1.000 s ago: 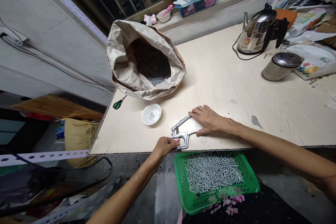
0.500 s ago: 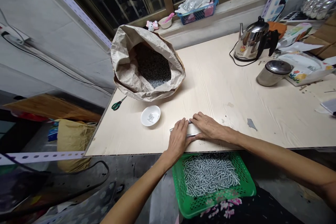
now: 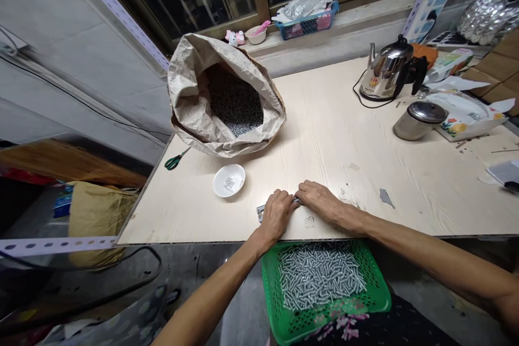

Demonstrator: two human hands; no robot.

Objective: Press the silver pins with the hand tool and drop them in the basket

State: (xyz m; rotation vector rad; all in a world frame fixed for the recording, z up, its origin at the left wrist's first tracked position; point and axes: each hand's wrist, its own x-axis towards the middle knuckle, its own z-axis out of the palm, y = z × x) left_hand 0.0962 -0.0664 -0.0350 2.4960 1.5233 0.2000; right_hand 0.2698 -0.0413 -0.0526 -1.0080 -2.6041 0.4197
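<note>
Near the table's front edge, my left hand (image 3: 278,212) is closed over a narrow grey metal piece (image 3: 260,211). Its squared end with small holes sticks out left of the fingers; most of it is hidden under the hand. My right hand (image 3: 318,200) meets the left from the right side, its fingers curled on the same piece where a thin grey strip shows between the hands. Just below the table edge is a green plastic basket (image 3: 272,303) with many short silver screw-like metal parts (image 3: 322,275). A white bowl (image 3: 219,183) with a few small metal parts stands left of my hands.
An open sack (image 3: 188,102) of small metal parts stands at the back left, with green-handled scissors (image 3: 173,162) beside it. An electric kettle (image 3: 383,78), a metal canister (image 3: 419,120) and packages occupy the right back. A grey scrap (image 3: 386,198) lies right of my hands.
The metal piece lay flatter and wider between my hands; now it shows narrower, its left end sticking out. My fingers have curled in tighter around it. The view has shifted slightly.
</note>
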